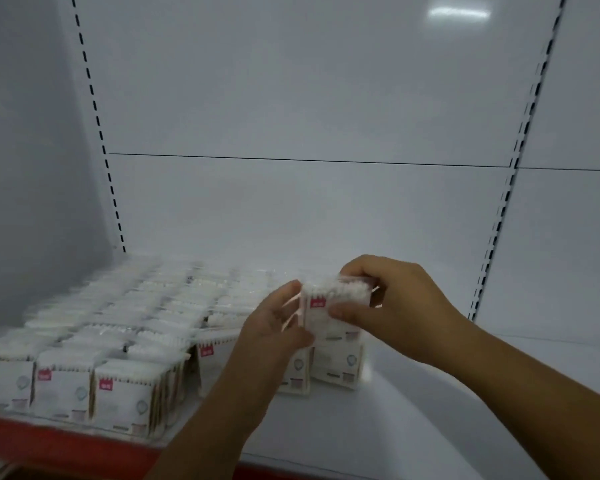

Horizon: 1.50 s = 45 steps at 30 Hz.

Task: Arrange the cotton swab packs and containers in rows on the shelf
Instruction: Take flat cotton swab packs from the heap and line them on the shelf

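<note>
Many swab packs, white shelf, seemingly red-edged

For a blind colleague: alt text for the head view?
The left hand and right hand hold a cotton swab pack above the right end of rows of matching packs on a white shelf with a red front edge.

Packs crowd shelf left; right side lies open.
</note>
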Tool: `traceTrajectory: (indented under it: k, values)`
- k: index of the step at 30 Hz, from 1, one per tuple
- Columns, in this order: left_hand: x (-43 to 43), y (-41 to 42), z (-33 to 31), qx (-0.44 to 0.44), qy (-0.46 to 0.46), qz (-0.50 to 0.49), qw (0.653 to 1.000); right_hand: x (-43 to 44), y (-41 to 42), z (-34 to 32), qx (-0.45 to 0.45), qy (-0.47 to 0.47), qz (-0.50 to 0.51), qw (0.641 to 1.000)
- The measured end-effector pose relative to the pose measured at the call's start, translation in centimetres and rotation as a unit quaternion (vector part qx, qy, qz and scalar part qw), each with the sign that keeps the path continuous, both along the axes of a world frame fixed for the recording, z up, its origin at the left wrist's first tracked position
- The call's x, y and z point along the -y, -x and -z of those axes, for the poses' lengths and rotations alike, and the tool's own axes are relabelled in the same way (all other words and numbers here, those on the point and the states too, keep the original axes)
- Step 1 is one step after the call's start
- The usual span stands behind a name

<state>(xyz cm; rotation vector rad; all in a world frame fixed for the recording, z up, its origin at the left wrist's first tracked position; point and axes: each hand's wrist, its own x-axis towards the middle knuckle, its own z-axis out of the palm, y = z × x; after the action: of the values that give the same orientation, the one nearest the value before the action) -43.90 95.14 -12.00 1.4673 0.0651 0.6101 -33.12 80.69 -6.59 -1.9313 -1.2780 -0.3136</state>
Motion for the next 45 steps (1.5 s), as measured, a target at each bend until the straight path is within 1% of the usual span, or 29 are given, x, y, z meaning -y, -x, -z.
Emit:
traceTrajectory:
  k: [1, 2, 3, 4, 5, 6, 7, 9, 11, 14, 17, 19, 22, 24, 26, 28, 30, 32, 33, 34, 35, 37, 38, 39, 40, 42, 43, 45]
  values:
    - [-0.5, -0.1, 0.8, 0.019, -0.109, -0.082, 0.99, 0.4, -0.7, 0.6, -0.016, -0.008, 0.023, 1.0]
    - [-1.1, -0.4, 1.8, 0.018, -0.255, -0.154, 0.954, 0.6, -1.3, 1.5, -0.023, 0.002, 0.045, 0.999]
    - [-1.5, -0.7, 2.7, -0.016, -0.393, -0.2, 0.897, 0.8, -1.8, 2.6, -0.015, 0.027, 0.064, 0.997]
    - [-1.8, -1.2, 3.7, -0.083, -0.496, -0.219, 0.836, 0.7, -2.1, 3.9, 0.007, 0.063, 0.08, 0.995]
    - [-2.1, -1.6, 4.5, -0.147, -0.558, -0.227, 0.785, 0.4, -2.2, 5.4, 0.042, 0.094, 0.089, 0.991]
    - [-2.2, -1.8, 5.1, -0.179, -0.587, -0.233, 0.754, 0.1, -2.3, 6.9, 0.07, 0.112, 0.089, 0.987]
    - [-2.2, -1.9, 5.5, -0.186, -0.596, -0.238, 0.744, -0.1, -2.2, 8.1, 0.079, 0.109, 0.086, 0.987]
    - [-2.5, -2.0, 6.2, -0.162, -0.581, -0.231, 0.764, -0.5, -1.8, 9.8, 0.053, 0.09, 0.08, 0.991]
    - [-2.8, -2.0, 6.2, -0.151, -0.571, -0.221, 0.776, -0.7, -1.8, 10.7, 0.028, 0.083, 0.084, 0.993]
    - [-2.9, -2.4, 6.4, -0.136, -0.565, -0.221, 0.783, -0.7, -2.0, 11.2, 0.035, 0.089, 0.092, 0.991]
    - [-2.9, -2.3, 6.8, -0.088, -0.545, -0.229, 0.802, -0.7, -1.7, 11.8, 0.024, 0.064, 0.09, 0.994]
    - [-3.0, -2.2, 6.8, -0.08, -0.535, -0.223, 0.811, -0.7, -1.5, 11.9, 0.025, 0.055, 0.089, 0.994]
    - [-3.1, -2.3, 7.1, -0.072, -0.539, -0.22, 0.81, -0.8, -1.7, 12.2, 0.065, 0.085, 0.105, 0.989]
    - [-3.0, -2.4, 7.0, -0.077, -0.548, -0.211, 0.806, -0.8, -1.6, 12.3, 0.067, 0.112, 0.105, 0.986]
    - [-3.1, -2.3, 6.9, -0.104, -0.562, -0.206, 0.794, -0.8, -1.6, 11.9, 0.067, 0.138, 0.092, 0.984]
    - [-3.0, -2.2, 6.5, -0.136, -0.559, -0.203, 0.792, -0.3, -1.7, 11.0, 0.081, 0.169, 0.071, 0.98]
    - [-2.3, -1.5, 5.7, -0.146, -0.567, -0.221, 0.78, 1.2, -1.7, 9.9, 0.088, 0.187, 0.075, 0.975]
    - [-0.7, -1.1, 4.1, -0.112, -0.556, -0.242, 0.787, 4.0, -2.2, 8.9, 0.084, 0.179, 0.105, 0.975]
    - [0.8, -1.0, 2.9, -0.09, -0.556, -0.237, 0.791, 6.1, -2.8, 8.4, 0.086, 0.183, 0.121, 0.972]
    - [2.6, -1.5, 1.8, -0.065, -0.564, -0.23, 0.79, 8.5, -3.3, 7.8, 0.098, 0.206, 0.138, 0.964]
    - [4.9, -2.3, 0.5, -0.054, -0.57, -0.201, 0.795, 11.2, -3.8, 7.2, 0.118, 0.244, 0.157, 0.95]
    - [10.7, -4.8, -1.9, -0.058, -0.551, -0.093, 0.827, 17.2, -4.8, 5.6, 0.147, 0.319, 0.191, 0.917]
    - [13.8, -6.3, -2.8, -0.07, -0.544, -0.045, 0.835, 20.3, -5.1, 5.0, 0.141, 0.339, 0.207, 0.907]
    - [16.9, -7.9, -3.6, -0.078, -0.553, -0.014, 0.829, 23.4, -5.2, 4.4, 0.125, 0.343, 0.224, 0.904]
    - [19.9, -9.5, -4.2, -0.072, -0.576, 0.004, 0.814, 26.6, -5.1, 4.1, 0.11, 0.337, 0.242, 0.903]
    - [26.1, -12.2, -4.9, -0.045, -0.639, 0.033, 0.767, 33.5, -4.3, 3.9, 0.095, 0.33, 0.277, 0.897]
    - [29.3, -13.5, -5.0, -0.032, -0.664, 0.048, 0.746, 37.1, -3.7, 3.8, 0.094, 0.339, 0.296, 0.888]
    - [35.8, -16.0, -4.9, -0.023, -0.684, 0.089, 0.724, 44.5, -2.3, 3.7, 0.098, 0.373, 0.333, 0.861]
